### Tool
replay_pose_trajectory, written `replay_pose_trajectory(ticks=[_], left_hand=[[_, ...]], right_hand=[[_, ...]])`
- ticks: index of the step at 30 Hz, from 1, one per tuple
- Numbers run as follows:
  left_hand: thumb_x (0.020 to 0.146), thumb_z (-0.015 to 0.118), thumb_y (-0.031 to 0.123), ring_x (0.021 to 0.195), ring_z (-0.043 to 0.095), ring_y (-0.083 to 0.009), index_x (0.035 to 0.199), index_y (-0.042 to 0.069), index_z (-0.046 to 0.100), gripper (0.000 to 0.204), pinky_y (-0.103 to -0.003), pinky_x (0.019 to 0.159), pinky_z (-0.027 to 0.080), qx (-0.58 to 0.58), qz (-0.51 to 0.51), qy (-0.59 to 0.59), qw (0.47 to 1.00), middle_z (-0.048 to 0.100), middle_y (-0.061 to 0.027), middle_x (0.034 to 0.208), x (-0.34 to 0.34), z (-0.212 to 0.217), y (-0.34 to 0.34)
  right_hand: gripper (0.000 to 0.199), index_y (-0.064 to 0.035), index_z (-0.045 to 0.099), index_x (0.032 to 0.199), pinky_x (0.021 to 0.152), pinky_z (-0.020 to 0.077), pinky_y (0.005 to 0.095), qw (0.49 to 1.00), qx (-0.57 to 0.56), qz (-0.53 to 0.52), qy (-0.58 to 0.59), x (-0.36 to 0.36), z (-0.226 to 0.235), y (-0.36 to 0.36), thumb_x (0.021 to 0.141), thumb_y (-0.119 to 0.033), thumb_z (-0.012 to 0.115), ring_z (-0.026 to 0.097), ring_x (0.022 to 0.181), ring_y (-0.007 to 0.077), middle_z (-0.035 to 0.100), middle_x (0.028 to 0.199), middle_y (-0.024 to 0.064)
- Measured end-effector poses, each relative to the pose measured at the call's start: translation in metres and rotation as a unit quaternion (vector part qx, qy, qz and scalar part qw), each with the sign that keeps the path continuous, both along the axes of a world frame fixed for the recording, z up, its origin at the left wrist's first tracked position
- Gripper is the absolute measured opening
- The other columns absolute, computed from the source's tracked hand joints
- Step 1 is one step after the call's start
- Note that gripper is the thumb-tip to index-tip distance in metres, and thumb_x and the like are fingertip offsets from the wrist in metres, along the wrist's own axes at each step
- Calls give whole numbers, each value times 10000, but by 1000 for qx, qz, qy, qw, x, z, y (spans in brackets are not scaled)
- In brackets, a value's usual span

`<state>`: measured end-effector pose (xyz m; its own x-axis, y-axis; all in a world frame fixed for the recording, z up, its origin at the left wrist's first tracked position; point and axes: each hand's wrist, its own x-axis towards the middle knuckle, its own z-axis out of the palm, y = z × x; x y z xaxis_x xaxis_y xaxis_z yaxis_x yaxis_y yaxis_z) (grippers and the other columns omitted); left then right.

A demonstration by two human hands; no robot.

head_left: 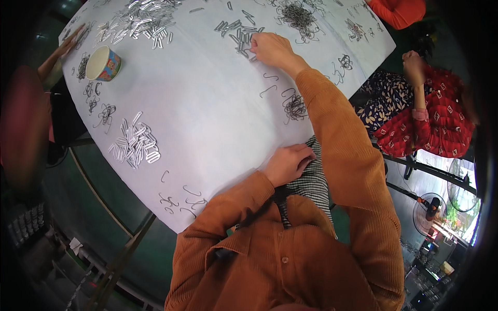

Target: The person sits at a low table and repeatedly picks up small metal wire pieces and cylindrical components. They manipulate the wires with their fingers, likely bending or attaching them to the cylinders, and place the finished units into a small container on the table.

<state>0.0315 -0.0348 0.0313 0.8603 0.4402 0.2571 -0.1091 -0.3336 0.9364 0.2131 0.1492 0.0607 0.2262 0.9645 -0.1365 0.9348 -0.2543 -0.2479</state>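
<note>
My right hand (pixel 274 50) reaches across the white table to a small pile of narrow metal loops (pixel 243 37). Its fingers are bent together over the pile's right edge, and whatever the fingertips pinch is hidden. Close to my body, my left hand (pixel 287 165) rests at the table's near edge by the striped cloth (pixel 311 181) on my lap. Its fingers are curled, and I cannot make out anything in them. Between the hands are a tangle of thin wire hooks (pixel 294 107) and a couple of loose hooks (pixel 268 92).
More silver loops lie in heaps at left (pixel 137 142) and far left. A paper cup (pixel 106 65) stands near the left edge. Dark hooks (pixel 298 18) are heaped at the far side. One co-worker's hand (pixel 65 45) is at left; a person in red (pixel 425 114) sits at right.
</note>
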Motion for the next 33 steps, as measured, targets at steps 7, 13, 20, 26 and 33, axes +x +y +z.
replay_pose_trajectory(ticks=[7,13,20,26,33], left_hand=[[795,673,18,751,632,-297,907,65,647,124,-377,663,516,-20,13,-23,999,658,-89,867,1,-7,-4],[804,679,25,737,626,-276,905,64,654,111,-363,656,514,-15,16,-23,999,659,-83,846,3,-2,-3],[804,686,29,728,622,-270,904,63,657,109,-358,646,510,-6,12,-17,1000,659,-82,837,3,-1,-3],[801,687,30,732,624,-271,897,61,656,105,-359,647,512,8,13,-12,1000,658,-83,831,2,-1,-1],[799,675,18,744,627,-276,902,52,655,110,-360,663,517,-15,12,-14,1000,663,-84,844,2,2,-1]], right_hand=[[122,-6,598,865,664,469,376,980,166,-68,82,24,40,-81,878,-127,603,603,715,283,644,774,133],[84,10,646,896,607,476,283,975,140,-125,115,68,40,-175,855,-64,650,585,635,136,648,718,78],[99,2,689,895,616,499,297,950,113,-226,181,83,19,-206,809,-46,683,634,649,142,677,714,97],[98,-95,693,912,700,496,374,982,171,-52,63,58,17,-161,817,-79,672,628,788,276,616,849,72],[83,-118,657,884,717,495,386,995,86,-47,-24,53,21,-125,833,-181,674,627,830,254,601,879,33]])
